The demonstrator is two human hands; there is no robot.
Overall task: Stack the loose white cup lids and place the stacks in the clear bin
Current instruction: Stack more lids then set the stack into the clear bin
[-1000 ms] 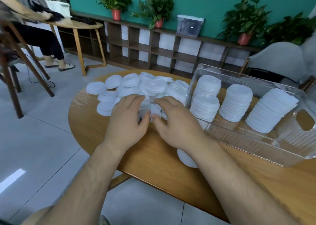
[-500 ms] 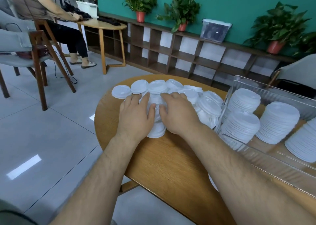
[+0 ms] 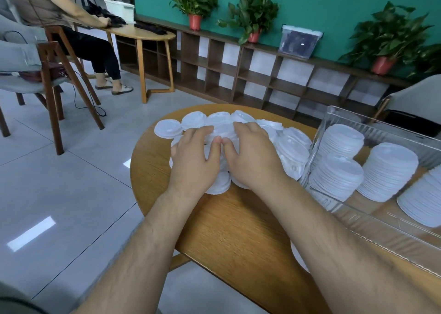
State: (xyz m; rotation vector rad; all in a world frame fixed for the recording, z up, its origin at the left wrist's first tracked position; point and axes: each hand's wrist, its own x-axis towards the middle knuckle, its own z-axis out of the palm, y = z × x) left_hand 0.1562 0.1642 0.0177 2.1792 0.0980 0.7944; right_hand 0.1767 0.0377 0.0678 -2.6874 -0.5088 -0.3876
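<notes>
Just beneath both hands (image 3: 194, 160), loose lids (image 3: 292, 147)

Office lounge — teal wall (image 3: 334, 5), potted plants (image 3: 194, 3), low cubby shelving (image 3: 238, 72).

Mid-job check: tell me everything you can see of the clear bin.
The clear bin is an open-topped box of transparent, plastic-looking material with ribbed walls. It stands on the wooden table, right of the loose lids, which crowd its left end. Four leaning stacks of white lids show inside; its right end is out of frame.
</notes>
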